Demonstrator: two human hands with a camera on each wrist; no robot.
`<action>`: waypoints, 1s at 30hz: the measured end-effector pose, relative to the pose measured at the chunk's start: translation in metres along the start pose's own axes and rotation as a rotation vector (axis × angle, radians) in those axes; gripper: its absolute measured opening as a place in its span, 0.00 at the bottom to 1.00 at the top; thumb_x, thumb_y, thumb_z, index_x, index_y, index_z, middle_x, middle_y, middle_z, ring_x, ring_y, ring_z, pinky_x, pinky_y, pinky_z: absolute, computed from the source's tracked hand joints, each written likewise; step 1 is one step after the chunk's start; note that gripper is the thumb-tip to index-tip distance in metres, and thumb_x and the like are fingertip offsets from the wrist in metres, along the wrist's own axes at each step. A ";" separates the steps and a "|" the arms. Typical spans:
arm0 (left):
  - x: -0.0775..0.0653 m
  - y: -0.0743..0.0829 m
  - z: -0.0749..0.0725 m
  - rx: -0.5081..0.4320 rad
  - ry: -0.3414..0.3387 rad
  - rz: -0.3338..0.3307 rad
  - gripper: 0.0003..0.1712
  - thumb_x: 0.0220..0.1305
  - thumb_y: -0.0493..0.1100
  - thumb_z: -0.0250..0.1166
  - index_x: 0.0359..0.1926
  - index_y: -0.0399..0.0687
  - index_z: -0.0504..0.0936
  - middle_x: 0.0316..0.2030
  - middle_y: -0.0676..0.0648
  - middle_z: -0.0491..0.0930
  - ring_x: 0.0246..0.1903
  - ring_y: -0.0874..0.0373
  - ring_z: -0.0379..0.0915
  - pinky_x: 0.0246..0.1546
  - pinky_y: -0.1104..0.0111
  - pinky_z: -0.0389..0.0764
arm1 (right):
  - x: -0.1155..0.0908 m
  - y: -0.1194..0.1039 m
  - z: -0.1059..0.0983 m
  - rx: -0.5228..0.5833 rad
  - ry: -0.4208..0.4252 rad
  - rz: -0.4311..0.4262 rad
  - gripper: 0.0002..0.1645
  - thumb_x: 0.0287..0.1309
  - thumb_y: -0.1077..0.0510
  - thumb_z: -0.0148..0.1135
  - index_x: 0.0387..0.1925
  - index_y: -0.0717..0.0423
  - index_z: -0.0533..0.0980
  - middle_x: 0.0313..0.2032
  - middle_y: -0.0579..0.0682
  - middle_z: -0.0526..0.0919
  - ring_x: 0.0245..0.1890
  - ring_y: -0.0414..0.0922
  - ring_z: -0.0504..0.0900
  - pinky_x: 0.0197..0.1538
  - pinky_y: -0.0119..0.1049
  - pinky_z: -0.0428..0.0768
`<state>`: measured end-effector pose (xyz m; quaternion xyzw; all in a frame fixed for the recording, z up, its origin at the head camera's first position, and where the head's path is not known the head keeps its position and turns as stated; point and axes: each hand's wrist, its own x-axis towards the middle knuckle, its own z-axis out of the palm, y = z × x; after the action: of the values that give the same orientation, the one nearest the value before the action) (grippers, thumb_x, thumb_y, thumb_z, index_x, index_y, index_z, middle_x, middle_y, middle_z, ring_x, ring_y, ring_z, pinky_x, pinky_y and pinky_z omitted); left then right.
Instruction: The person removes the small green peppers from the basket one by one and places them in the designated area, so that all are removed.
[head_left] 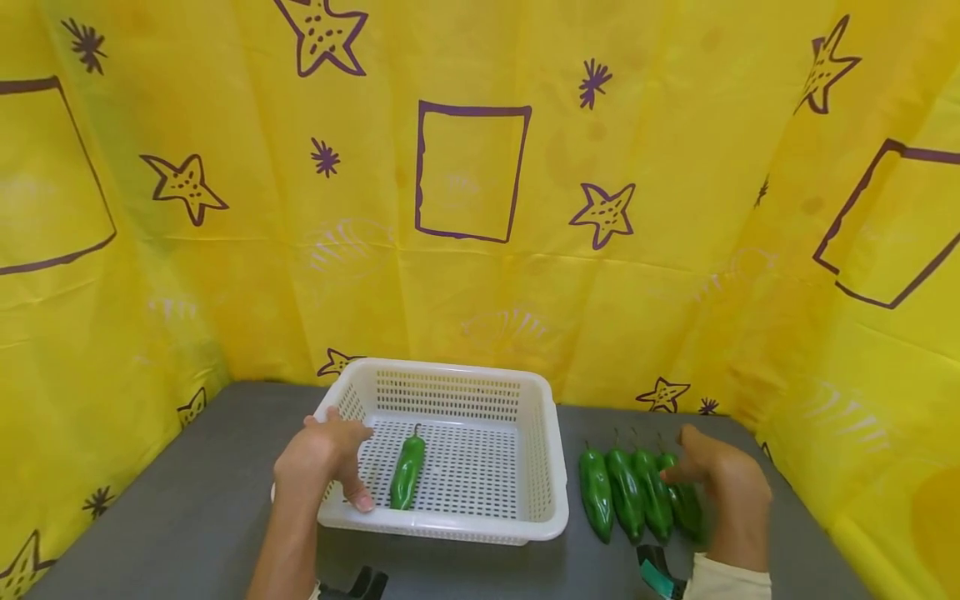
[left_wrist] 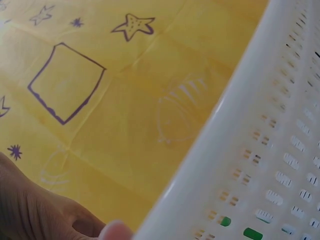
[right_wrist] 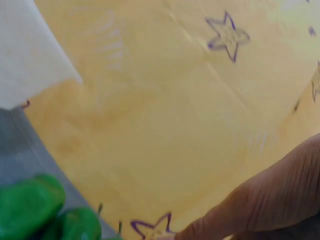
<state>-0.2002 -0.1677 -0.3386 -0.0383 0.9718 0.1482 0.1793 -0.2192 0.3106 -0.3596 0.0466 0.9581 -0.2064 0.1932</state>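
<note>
A white perforated plastic basket stands on the grey table, with one green chili pepper lying inside on its left part. My left hand is at the basket's left front corner, thumb and fingers spread over the rim; nothing is held between them. In the left wrist view, the thumb is close to the basket rim. Right of the basket, several green chili peppers lie side by side. Over the rightmost pepper hangs my right hand, thumb by its upper part; the far fingers are partly hidden.
A yellow sheet with stars and outlined boxes hangs behind the table and along both sides. The grey tabletop extends left of the basket. Dark wrist straps show near the sleeves.
</note>
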 end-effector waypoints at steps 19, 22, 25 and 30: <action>0.001 -0.002 -0.001 0.011 0.005 0.007 0.70 0.28 0.52 0.89 0.76 0.41 0.68 0.76 0.14 0.39 0.72 0.11 0.45 0.61 0.27 0.70 | 0.010 -0.124 0.035 -0.051 0.168 -0.635 0.32 0.70 0.57 0.66 0.70 0.62 0.67 0.64 0.64 0.79 0.61 0.58 0.81 0.61 0.58 0.81; 0.000 -0.003 -0.001 0.007 0.004 0.023 0.71 0.28 0.52 0.90 0.77 0.42 0.66 0.76 0.14 0.39 0.72 0.11 0.41 0.63 0.26 0.67 | 0.011 -0.143 0.050 -0.102 0.234 -0.637 0.30 0.69 0.57 0.67 0.68 0.59 0.70 0.58 0.61 0.81 0.48 0.51 0.82 0.51 0.49 0.84; -0.001 -0.005 -0.001 -0.001 0.009 0.040 0.73 0.27 0.52 0.90 0.78 0.43 0.65 0.76 0.14 0.39 0.73 0.10 0.40 0.63 0.25 0.65 | 0.011 -0.158 0.064 -0.152 0.329 -0.653 0.27 0.69 0.56 0.68 0.65 0.56 0.73 0.52 0.57 0.80 0.40 0.46 0.77 0.45 0.43 0.80; -0.002 -0.005 -0.002 0.003 0.011 0.053 0.74 0.27 0.53 0.90 0.79 0.43 0.64 0.76 0.14 0.39 0.73 0.10 0.40 0.63 0.24 0.65 | 0.008 -0.181 0.088 -0.193 0.350 -0.751 0.22 0.71 0.55 0.66 0.63 0.53 0.76 0.51 0.54 0.82 0.39 0.45 0.81 0.44 0.41 0.82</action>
<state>-0.1986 -0.1732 -0.3380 -0.0130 0.9736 0.1514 0.1702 -0.2264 0.1097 -0.3679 -0.2897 0.9418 -0.1608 -0.0576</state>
